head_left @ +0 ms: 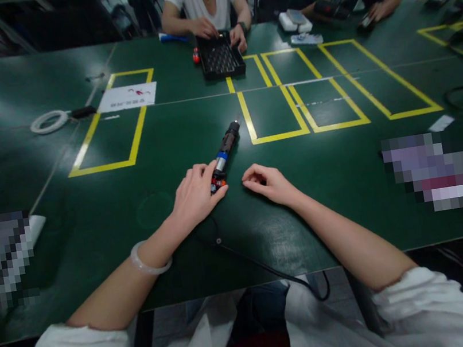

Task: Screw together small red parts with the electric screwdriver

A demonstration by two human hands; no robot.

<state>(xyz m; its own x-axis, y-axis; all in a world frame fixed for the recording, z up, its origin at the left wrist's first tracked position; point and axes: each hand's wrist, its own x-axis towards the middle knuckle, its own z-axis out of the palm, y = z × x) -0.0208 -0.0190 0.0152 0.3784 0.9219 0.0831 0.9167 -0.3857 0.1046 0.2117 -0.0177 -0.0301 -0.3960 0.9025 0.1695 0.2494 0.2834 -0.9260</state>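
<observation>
My left hand (195, 195) is closed around the rear end of an electric screwdriver (226, 146), which lies slanted on the green table (110, 238). Its tip points away from me, up and to the right. A blue band and silver section show ahead of my fingers, with red and orange parts beside my thumb. A black cable (268, 272) trails below my left hand over the table's front edge. To the right of the screwdriver, apart from it, my right hand (271, 184) has its fingers curled in toward the thumb, with nothing visible in them.
Across the table a person in white works over a black tray (225, 71) of small parts; another person sits further right. Yellow tape outlines (280, 137) mark the tabletop. A printed sheet (128, 97) and coiled white cable (50, 122) lie left. Blurred-out objects lie at both sides.
</observation>
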